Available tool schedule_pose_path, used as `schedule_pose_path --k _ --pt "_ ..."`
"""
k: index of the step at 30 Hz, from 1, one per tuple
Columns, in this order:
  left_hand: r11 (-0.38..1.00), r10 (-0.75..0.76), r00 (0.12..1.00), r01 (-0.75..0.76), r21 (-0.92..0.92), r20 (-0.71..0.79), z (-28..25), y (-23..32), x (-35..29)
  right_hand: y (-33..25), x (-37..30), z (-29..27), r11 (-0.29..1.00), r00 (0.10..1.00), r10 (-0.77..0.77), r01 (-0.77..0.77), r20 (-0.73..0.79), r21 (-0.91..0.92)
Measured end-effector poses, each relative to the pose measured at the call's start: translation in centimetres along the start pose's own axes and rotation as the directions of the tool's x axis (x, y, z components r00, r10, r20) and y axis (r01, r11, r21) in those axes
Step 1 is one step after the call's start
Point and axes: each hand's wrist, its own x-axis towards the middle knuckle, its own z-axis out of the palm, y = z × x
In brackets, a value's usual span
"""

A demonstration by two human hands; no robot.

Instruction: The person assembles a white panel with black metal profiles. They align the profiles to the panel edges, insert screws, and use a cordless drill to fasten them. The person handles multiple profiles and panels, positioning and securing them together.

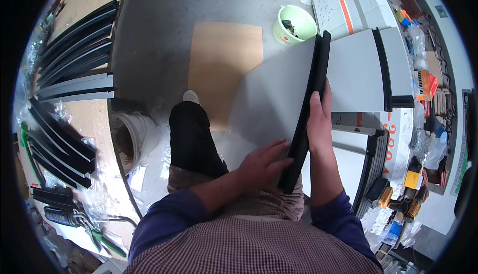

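Note:
A grey panel with a long black edge strip stands tilted in front of my body. My right hand grips the strip from its right side, the thumb lying on the black face. Lower down, my left hand lies against the panel's near end, fingers stretched and apart, with fingertips at the strip; its thumb is hidden. Another grey panel with a black strip along its right end lies on the right, beyond my right hand. Below it are more panels with dark edges.
Black and grey strips lie on the wooden bench at left, with green-handled pliers. A white bucket stands beside it. Cardboard and a pale green bucket are on the floor. Power drills lie at right.

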Motion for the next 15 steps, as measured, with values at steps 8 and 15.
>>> schedule_pose_path --k 8,15 --pt "0.997 -0.058 0.998 0.056 0.055 0.03 0.3 0.7 -1.2 -0.6 -0.6 0.2 0.999 1.0 0.019 -0.018 -0.017 0.032" --pt "0.972 -0.23 0.961 0.219 -0.084 -0.152 0.6 0.9 -2.1 4.4 1.2 -0.3 0.967 0.988 0.128 -0.143 0.087 0.209"
